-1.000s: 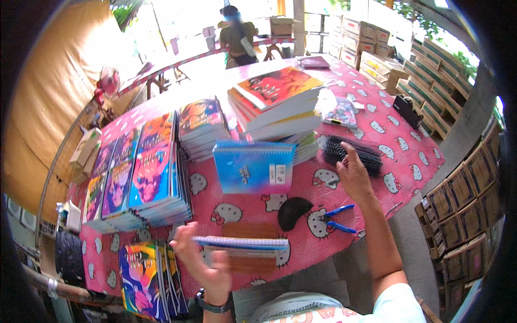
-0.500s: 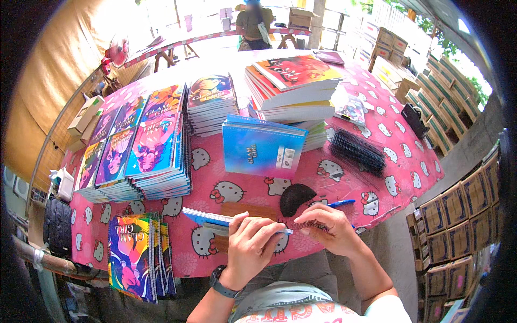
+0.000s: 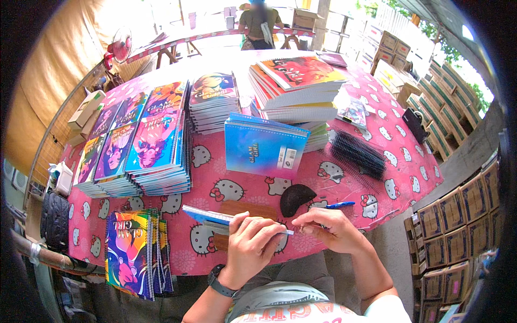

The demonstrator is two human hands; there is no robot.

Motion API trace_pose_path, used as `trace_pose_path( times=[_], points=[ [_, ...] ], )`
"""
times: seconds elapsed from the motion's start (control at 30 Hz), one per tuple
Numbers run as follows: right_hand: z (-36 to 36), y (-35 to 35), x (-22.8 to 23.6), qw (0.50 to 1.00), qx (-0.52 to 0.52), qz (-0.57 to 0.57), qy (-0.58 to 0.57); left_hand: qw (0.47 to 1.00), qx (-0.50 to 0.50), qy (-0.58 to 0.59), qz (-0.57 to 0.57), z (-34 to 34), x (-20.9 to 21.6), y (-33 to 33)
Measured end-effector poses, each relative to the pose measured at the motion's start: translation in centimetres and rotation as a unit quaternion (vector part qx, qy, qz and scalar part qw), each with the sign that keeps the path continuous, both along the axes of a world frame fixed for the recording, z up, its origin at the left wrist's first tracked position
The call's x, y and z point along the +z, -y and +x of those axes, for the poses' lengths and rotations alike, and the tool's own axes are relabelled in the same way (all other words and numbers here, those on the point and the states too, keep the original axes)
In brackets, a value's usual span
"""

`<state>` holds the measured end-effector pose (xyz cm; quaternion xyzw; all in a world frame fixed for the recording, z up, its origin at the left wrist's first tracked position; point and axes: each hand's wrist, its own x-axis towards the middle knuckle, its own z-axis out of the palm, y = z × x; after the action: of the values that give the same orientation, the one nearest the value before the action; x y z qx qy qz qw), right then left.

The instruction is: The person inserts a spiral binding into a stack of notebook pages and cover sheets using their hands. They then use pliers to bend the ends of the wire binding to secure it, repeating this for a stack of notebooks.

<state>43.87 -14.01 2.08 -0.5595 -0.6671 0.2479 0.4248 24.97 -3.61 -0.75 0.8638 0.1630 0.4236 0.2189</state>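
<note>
My left hand (image 3: 252,237), with a dark watch on its wrist, grips a blue-covered notebook (image 3: 207,216) seen nearly edge-on, its white pages showing. Close to the notebook's right end, my right hand (image 3: 328,229) has its fingers curled and the tips together; a small dark bit shows there, too small to name. Beneath the notebook lies a brown wooden board (image 3: 245,208). Just beyond my right hand are a black rounded pad (image 3: 297,200) and a blue pen (image 3: 340,204). Farther right lies a bundle of black spiral coils (image 3: 357,154).
Stacks of spiral notebooks (image 3: 156,145) fill the table's left. A blue notebook (image 3: 264,148) leans against a tall pile of books (image 3: 299,83). More notebooks (image 3: 132,253) sit at the near left edge. Cartons (image 3: 458,226) stand right; a person (image 3: 258,27) is at a far table.
My right hand has shifted slightly, and the dark coil seen under its fingers before hardly shows now. My left hand keeps its hold on the notebook. The view has moved a little.
</note>
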Motion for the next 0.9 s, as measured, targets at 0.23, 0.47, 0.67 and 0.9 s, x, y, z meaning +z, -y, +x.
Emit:
trace_pose_path(
  times=[0.23,0.47,0.67,0.9],
  points=[
    [0.7,-0.5,-0.3,0.997,0.045,-0.045,-0.037,1.000,0.000,-0.003,0.001,0.0,-0.2,0.0],
    [0.4,-0.7,-0.5,0.999,0.043,-0.028,-0.016,1.000,0.001,0.005,0.005,-0.2,-0.2,0.2],
    [0.3,0.1,0.6,0.994,0.068,-0.060,0.054,1.000,0.009,0.003,-0.008,-0.4,-0.6,0.4],
    [-1.6,0.2,1.0,0.990,0.000,0.056,0.128,1.000,0.014,0.000,0.004,-0.4,0.2,0.3]
  ],
)
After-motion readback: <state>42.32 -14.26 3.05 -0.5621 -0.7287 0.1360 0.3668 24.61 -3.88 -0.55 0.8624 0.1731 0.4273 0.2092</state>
